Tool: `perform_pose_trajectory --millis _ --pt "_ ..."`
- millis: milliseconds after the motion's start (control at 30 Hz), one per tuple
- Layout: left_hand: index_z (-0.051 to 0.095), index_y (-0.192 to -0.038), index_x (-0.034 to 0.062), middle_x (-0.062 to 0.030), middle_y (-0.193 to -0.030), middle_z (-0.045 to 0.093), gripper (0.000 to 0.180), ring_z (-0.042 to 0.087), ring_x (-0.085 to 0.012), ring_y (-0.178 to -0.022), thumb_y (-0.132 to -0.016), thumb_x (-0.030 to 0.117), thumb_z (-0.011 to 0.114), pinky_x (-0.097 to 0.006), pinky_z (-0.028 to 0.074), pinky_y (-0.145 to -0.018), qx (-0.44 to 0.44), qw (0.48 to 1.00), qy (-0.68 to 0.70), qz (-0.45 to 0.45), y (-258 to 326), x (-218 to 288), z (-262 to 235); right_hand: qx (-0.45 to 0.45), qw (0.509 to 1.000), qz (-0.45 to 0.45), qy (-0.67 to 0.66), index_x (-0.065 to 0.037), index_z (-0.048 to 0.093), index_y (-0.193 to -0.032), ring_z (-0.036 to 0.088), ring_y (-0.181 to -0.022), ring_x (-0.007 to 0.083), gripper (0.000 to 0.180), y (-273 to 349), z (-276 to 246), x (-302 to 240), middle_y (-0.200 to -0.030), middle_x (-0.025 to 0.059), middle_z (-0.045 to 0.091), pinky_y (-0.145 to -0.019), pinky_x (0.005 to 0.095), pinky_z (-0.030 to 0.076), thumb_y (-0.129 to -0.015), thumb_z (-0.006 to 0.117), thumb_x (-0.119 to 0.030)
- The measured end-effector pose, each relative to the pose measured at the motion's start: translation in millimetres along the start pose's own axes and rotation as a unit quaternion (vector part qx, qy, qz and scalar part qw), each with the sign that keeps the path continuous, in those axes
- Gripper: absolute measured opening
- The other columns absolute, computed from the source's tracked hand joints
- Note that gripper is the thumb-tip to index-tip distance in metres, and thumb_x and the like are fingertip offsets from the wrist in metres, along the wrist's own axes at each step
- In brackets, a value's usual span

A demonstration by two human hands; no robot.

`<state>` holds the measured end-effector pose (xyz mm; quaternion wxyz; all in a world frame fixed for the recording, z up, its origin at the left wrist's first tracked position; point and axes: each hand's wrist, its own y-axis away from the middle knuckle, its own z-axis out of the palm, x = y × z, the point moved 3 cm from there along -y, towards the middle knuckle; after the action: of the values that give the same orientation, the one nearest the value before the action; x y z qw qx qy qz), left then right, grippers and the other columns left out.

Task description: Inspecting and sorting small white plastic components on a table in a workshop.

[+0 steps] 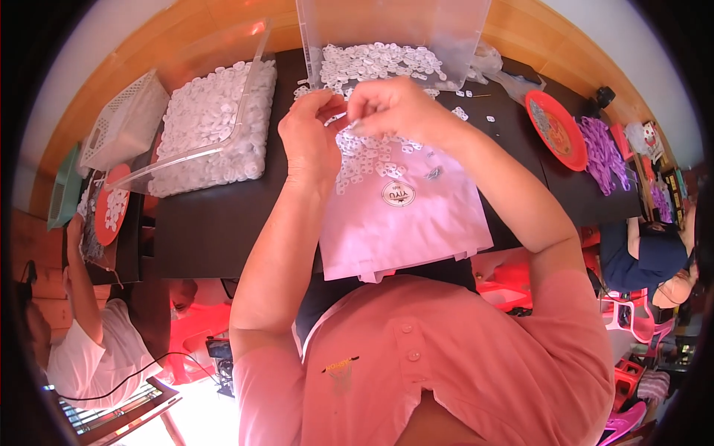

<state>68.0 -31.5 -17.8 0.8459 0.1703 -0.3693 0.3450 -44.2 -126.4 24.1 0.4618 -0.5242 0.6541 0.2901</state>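
Both hands are raised close together over a pink cloth bag (416,223) spread flat at the table's near edge. My left hand (309,130) is curled, thumb and fingers closed in towards the right hand, and what sits between them is too small to name. Beside it, my right hand (394,108) pinches its fingertips together, also around something I cannot make out. Small flat white plastic pieces (364,160) with holes are scattered across the bag just below the hands. A small dark cluster of thin bits (433,173) rests on the bag to the right.
Behind the hands a clear bin (468,44) lies with white pieces spilling out. At left stands a clear box (141,178) heaped with white pieces, beside a white basket (111,134). Right: a red tray (573,152) and purple strips (601,152). Co-workers sit either side.
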Motion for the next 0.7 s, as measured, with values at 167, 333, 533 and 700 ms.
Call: perform_pose_trajectory --millis 167,333,533,700 --pt "0.059 -0.089 -0.005 -0.0134 -0.087 0.06 0.018 0.06 -0.0254 -0.078 -0.09 0.012 0.052 -0.037 0.051 -0.067 -0.036 0.994 0.043 -0.096 0.5 -12.6 -1.8 -0.011 0.996 0.003 -0.083 -0.002 0.064 -0.089 0.054 -0.065 0.0051 0.008 13.4 35.0 -4.4 -0.075 -0.0011 0.061 -0.058 0.0207 0.042 -0.082 0.068 -0.004" --pt "0.055 -0.092 -0.0054 -0.0153 -0.092 0.06 0.02 0.06 -0.027 -0.086 -0.09 0.014 0.05 -0.039 0.052 -0.072 -0.038 0.991 0.067 -0.105 5.5 -10.1 1.8 0.106 0.984 0.035 -0.138 0.0 0.066 -0.099 0.055 -0.069 0.0067 0.015 32.6 52.2 -8.6 -0.08 0.0009 0.062 -0.059 0.0214 0.043 -0.084 0.067 -0.004" --pt "0.054 -0.095 -0.0064 -0.0153 -0.093 0.059 0.02 0.06 -0.0285 -0.09 -0.09 0.013 0.05 -0.041 0.052 -0.076 -0.021 0.996 0.056 -0.073 13.4 -9.1 9.9 0.142 0.973 0.016 -0.178 0.002 0.066 -0.102 0.056 -0.07 0.008 0.016 38.4 59.4 4.1 -0.082 0.0023 0.063 -0.061 0.0231 0.045 -0.088 0.064 -0.006" --pt "0.054 -0.096 -0.0063 -0.0155 -0.091 0.059 0.019 0.06 -0.0284 -0.088 -0.089 0.011 0.051 -0.04 0.052 -0.074 -0.02 0.995 0.06 -0.078 11.5 -18.1 7.8 0.188 0.972 -0.025 -0.139 0.003 0.067 -0.09 0.053 -0.062 0.01 0.009 40.5 59.4 11.0 -0.069 0.0036 0.059 -0.055 0.0272 0.043 -0.086 0.062 -0.004"
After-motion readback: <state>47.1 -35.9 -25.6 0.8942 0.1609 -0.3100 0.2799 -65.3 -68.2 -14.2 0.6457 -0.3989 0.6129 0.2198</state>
